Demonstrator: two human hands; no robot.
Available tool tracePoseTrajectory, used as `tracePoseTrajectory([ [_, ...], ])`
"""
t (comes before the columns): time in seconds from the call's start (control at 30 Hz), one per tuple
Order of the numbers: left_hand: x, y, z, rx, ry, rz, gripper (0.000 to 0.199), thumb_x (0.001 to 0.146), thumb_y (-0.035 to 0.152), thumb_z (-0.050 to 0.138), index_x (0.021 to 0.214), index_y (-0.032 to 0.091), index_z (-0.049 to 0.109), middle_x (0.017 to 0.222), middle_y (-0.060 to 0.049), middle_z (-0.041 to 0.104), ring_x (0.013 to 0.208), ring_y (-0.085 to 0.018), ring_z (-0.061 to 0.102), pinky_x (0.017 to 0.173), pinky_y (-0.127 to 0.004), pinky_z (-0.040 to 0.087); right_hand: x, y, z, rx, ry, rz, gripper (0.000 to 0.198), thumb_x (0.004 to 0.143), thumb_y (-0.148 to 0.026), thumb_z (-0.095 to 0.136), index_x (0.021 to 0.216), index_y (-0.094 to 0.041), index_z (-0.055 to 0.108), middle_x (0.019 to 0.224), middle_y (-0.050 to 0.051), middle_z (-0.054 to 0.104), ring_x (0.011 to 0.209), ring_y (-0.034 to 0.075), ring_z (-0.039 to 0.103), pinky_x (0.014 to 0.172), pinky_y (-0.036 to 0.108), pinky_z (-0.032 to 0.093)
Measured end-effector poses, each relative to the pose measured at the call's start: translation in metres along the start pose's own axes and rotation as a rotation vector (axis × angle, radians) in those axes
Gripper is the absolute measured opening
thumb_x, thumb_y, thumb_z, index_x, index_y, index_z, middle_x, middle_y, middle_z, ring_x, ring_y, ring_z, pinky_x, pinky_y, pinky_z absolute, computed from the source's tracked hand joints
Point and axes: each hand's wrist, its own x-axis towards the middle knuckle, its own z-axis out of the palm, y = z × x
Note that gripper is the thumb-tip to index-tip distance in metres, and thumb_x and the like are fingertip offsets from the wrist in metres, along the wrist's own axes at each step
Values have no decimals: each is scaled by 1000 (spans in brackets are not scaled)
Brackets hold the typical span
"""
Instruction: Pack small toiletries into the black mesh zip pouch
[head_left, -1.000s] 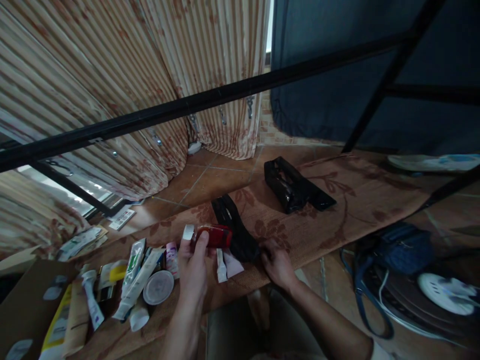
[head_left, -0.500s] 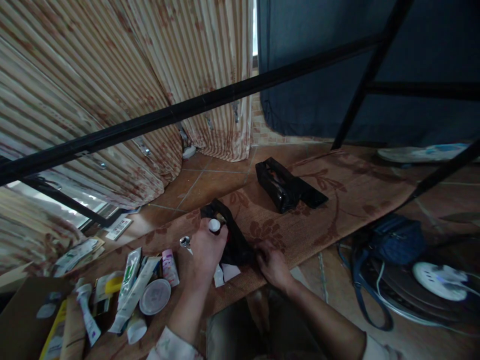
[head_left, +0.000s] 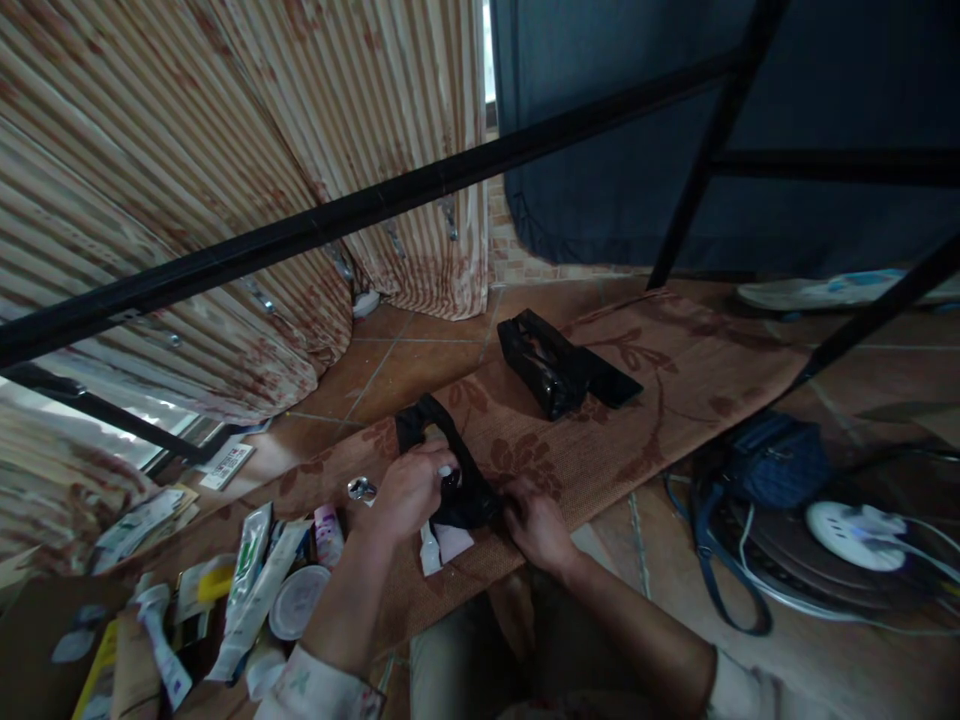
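My left hand (head_left: 411, 488) reaches into the opening of a black pouch (head_left: 474, 488). Its fingers are closed around a small container with a white cap (head_left: 447, 470), most of which is hidden. At the pouch's near right end my right hand (head_left: 537, 524) rests with curled fingers, pinching or steadying that end; the fingertips are partly hidden. A pale pink paper (head_left: 454, 543) and a small white tube (head_left: 430, 550) lie against the pouch's near side. Left of my left hand is a small shiny silver object (head_left: 361, 488).
Several toiletry tubes (head_left: 259, 590), a round lidded tub (head_left: 298, 602) and a pink bottle (head_left: 328, 536) crowd the left of the brown patterned cloth (head_left: 600, 450). A second black pouch (head_left: 536, 365) lies farther back. A black metal bar (head_left: 405, 205) crosses above; a blue bag (head_left: 776, 460) sits right.
My left hand has lowered the white-capped container into the pouch opening. My right hand stays at the pouch's end. The whole view has shifted slightly.
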Motion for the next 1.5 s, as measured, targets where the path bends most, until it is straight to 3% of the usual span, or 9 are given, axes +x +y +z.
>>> tracePoseTrajectory([
  [0.3,-13,1,5,-219,214,-29,39,81,8,46,113,23,62,119,-4,62,111,-18,58,101,-35,42,0,3,2,4,-12,-7,25,77,-11,45,94,-21,60,95,3,60,89,16,57,80,27,42],
  [0.43,-27,6,0,-300,409,-112,31,86,18,48,113,22,61,120,-5,63,113,-18,57,102,-37,43,0,1,0,-2,-18,-18,25,77,-11,44,94,-20,60,94,3,60,87,16,57,78,27,42],
  [0.53,-44,4,5,-337,637,-271,29,85,25,53,112,22,62,117,-5,65,114,-20,57,102,-39,42,-1,1,-2,-25,-25,-23,25,77,-11,44,95,-20,60,93,3,60,86,16,57,78,27,42],
  [0.67,-73,-16,29,-498,968,-647,37,80,30,58,115,18,60,112,-10,66,103,-22,62,94,-40,48,-1,2,-1,-66,-44,-20,25,78,-12,44,95,-20,60,93,3,59,85,16,57,77,27,42],
  [0.73,-86,-30,43,-592,1054,-744,41,76,31,62,115,18,59,111,-10,66,97,-22,64,89,-39,49,-1,3,0,-82,-46,-25,23,78,-13,44,93,-20,60,92,3,59,84,16,57,75,26,42],
  [0.87,-97,-48,62,-662,1008,-747,43,73,30,65,115,20,56,113,-9,63,98,-21,62,89,-37,49,-2,3,1,-106,-28,-38,22,78,-13,43,90,-19,61,89,4,59,82,16,57,74,27,43],
  [1.07,-82,-61,88,-748,872,-710,53,75,25,63,124,22,44,124,-10,55,115,-23,54,100,-39,39,-2,7,3,-108,-14,-54,27,77,-14,43,94,-19,62,91,4,62,84,18,59,77,30,44],
  [1.3,-72,-77,109,-569,803,-791,28,78,35,60,100,20,53,88,-3,59,86,-20,58,83,-34,42,-2,7,4,-165,2,-63,24,80,-16,42,94,-19,62,91,6,63,83,19,59,75,30,44],
  [1.5,-78,-80,110,-1005,928,-664,18,79,33,59,90,19,55,86,1,58,84,-14,56,83,-27,43,-4,8,5,-203,19,-70,24,81,-18,42,95,-17,62,89,7,62,79,19,59,70,30,44],
])
